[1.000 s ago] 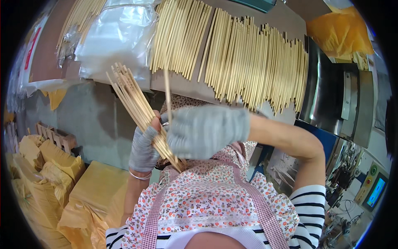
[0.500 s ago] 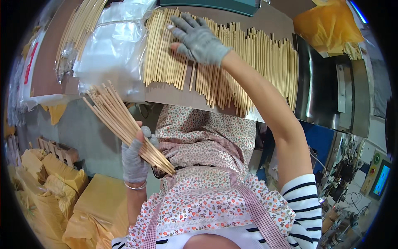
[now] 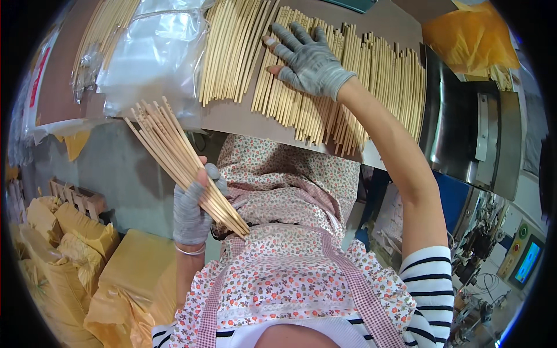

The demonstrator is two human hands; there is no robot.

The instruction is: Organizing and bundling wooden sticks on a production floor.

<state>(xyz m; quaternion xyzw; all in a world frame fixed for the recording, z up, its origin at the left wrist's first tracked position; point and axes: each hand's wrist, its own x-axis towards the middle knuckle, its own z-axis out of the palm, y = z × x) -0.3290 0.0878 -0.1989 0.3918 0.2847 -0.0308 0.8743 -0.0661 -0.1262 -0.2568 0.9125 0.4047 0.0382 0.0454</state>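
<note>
A bundle of wooden chopsticks [image 3: 168, 149] is gripped in my left hand [image 3: 194, 206], fanned at its upper end and tilted up to the left, in front of the table edge. My right hand [image 3: 310, 61], in a grey glove with bare fingertips, lies flat with fingers spread over a wide row of loose chopsticks [image 3: 290, 107] on the table. Left of that hand, a gap parts this row from another group of chopsticks [image 3: 229, 58]. Both groups lie side by side, pointing away from me.
Clear plastic bags [image 3: 154, 64] lie left of the chopsticks, with bagged chopsticks [image 3: 107, 32] beyond. A dark metal chute [image 3: 455, 122] borders the table's right end. A control panel [image 3: 525, 255] with a lit screen stands lower right. Yellow wrapped packages [image 3: 130, 264] are stacked lower left.
My right hand has moved right across the row, and the gap between the two chopstick groups has widened. My left hand still holds its bundle, nearly in the same place.
</note>
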